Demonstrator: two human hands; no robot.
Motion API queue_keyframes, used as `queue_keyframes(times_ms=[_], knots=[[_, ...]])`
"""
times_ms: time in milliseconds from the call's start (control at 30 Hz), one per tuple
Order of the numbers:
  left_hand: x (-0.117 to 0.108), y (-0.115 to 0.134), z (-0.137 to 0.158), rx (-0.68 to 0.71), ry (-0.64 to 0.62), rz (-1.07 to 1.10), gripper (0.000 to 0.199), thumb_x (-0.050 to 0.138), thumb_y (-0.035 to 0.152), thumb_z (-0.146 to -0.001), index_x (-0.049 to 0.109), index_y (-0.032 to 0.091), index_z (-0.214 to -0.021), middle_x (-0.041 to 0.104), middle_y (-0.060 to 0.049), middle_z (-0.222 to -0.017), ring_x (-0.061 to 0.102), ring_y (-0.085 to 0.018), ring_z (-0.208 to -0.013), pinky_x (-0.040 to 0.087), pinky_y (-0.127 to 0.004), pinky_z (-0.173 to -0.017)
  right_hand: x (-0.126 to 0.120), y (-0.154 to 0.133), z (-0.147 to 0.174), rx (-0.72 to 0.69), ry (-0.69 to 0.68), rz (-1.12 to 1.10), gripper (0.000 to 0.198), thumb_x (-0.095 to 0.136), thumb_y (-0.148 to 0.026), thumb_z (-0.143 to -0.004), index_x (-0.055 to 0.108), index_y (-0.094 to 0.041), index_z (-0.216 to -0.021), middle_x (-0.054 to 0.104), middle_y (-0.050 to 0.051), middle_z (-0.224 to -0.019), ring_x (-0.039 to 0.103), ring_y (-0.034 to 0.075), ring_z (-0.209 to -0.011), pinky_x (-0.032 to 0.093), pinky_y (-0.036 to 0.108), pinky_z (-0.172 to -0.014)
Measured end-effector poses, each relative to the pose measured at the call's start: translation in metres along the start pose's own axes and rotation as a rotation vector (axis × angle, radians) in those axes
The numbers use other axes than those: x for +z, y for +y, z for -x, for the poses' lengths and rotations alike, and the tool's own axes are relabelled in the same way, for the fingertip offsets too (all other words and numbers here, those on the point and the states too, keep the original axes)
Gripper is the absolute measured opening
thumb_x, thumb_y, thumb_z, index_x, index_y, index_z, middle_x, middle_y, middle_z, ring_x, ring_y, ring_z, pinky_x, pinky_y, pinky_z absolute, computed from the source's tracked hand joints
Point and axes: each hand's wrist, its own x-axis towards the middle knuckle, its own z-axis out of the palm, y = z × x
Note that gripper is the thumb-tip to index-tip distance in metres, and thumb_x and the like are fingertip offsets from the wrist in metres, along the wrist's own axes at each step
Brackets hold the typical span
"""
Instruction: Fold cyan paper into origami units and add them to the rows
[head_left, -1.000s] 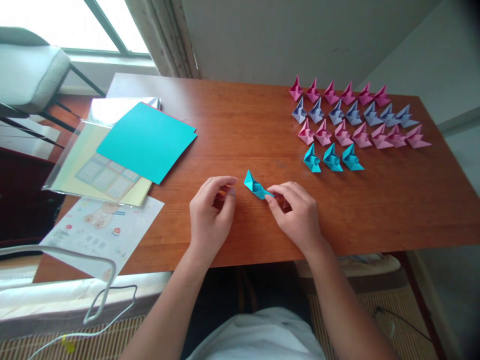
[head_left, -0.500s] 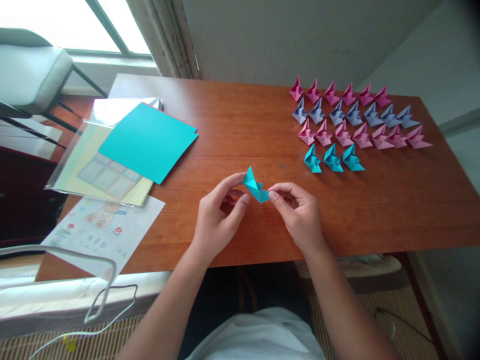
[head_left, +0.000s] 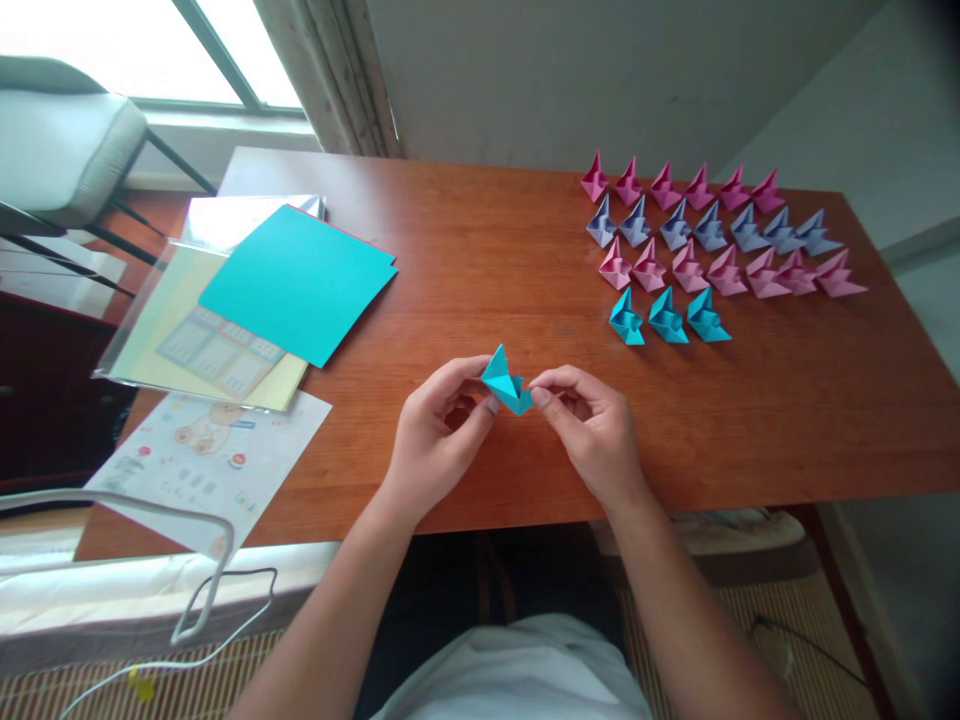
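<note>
Teal folded piece: small pointed paper form (head_left: pixel 508 385), near the middle of the table's near side, between the two hands; tall point up at its left end, a lower tip at right.
Right hand: thumb and forefinger (head_left: pixel 589 410) clamped on the piece's right tip; other fingers curled in.
Left hand: thumb and forefinger (head_left: pixel 442 420) at the piece's left end, forefinger tip partly hidden behind it; cannot tell whether they grip or merely touch.
Teal row: three finished-looking forms (head_left: pixel 667 317), right of centre, nearest of four rows.
Light pink row: seven (head_left: pixel 726 272), just beyond the teal.
Lavender row: seven (head_left: pixel 709 229), farther again.
Dark pink row: six (head_left: pixel 697 188), farthest.
Paper stock: teal sheet (head_left: pixel 300 285) at left, lying over a clear packet of yellow paper (head_left: pixel 289 390).
Printed sheet: white, bear drawing (head_left: pixel 210 465), near left, partly under the packet.
Table: reddish-brown wood (head_left: pixel 465 250).
Far left: pale chair (head_left: pixel 67 130) near the window; curtain (head_left: pixel 322 75) to its right.
</note>
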Motion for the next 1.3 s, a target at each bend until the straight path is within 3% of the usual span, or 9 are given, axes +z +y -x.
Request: queue_keyframes(times_ms=[233,433,667,900,1133,1300], knots=[[0.002,0.005,-0.001,0.030,-0.040,-0.009,0.017,0.068,0.018,-0.087,0.069,0.020,-0.104,0.073,-0.009,-0.108,0.071,-0.020,-0.098,0.059,-0.030,-0.085,0.004,-0.001,0.002,-0.048,-0.006,0.020,0.010,0.067,-0.032,-0.093,0.071,-0.025,-0.087,0.071,0.001,-0.085,0.064,0.016,-0.076,0.051,0.029,-0.065],[0.002,-0.001,0.002,0.020,-0.059,-0.026,0.018,0.067,0.024,-0.092,0.069,0.022,-0.110,0.074,-0.007,-0.101,0.072,-0.019,-0.088,0.060,-0.032,-0.082,0.004,0.001,0.003,-0.069,0.023,0.021,0.010,0.065,-0.033,-0.094,0.070,-0.025,-0.089,0.070,0.001,-0.086,0.065,0.016,-0.077,0.052,0.030,-0.066],[0.000,-0.001,-0.001,0.086,-0.045,-0.078,0.019,0.067,0.020,-0.092,0.073,0.023,-0.110,0.069,-0.010,-0.117,0.070,-0.022,-0.102,0.059,-0.032,-0.084,0.006,0.004,0.004,-0.100,0.074,0.017,0.006,0.067,-0.031,-0.094,0.070,-0.027,-0.094,0.072,0.002,-0.093,0.068,0.017,-0.084,0.057,0.031,-0.071],[-0.001,-0.002,-0.002,0.136,-0.050,-0.084,0.021,0.068,0.018,-0.091,0.075,0.024,-0.109,0.067,-0.010,-0.111,0.069,-0.021,-0.098,0.060,-0.030,-0.080,0.009,0.010,0.005,-0.127,0.116,-0.047,0.010,0.074,-0.031,-0.089,0.071,-0.028,-0.098,0.074,0.002,-0.095,0.071,0.018,-0.087,0.061,0.033,-0.076],[-0.004,-0.006,0.000,0.142,-0.056,-0.090,0.024,0.068,0.015,-0.091,0.075,0.023,-0.113,0.073,-0.011,-0.115,0.072,-0.024,-0.106,0.061,-0.035,-0.090,0.010,0.011,0.006,-0.134,0.104,-0.158,0.019,0.078,-0.024,-0.086,0.073,-0.030,-0.104,0.075,0.000,-0.097,0.071,0.015,-0.088,0.061,0.030,-0.079],[-0.005,-0.004,0.000,0.235,-0.034,-0.213,0.031,0.069,0.011,-0.089,0.076,0.026,-0.116,0.075,-0.007,-0.118,0.072,-0.023,-0.107,0.061,-0.031,-0.089,0.008,0.009,0.008,-0.193,0.104,-0.086,0.020,0.078,-0.020,-0.087,0.074,-0.030,-0.103,0.076,-0.001,-0.098,0.071,0.015,-0.089,0.059,0.030,-0.081]])
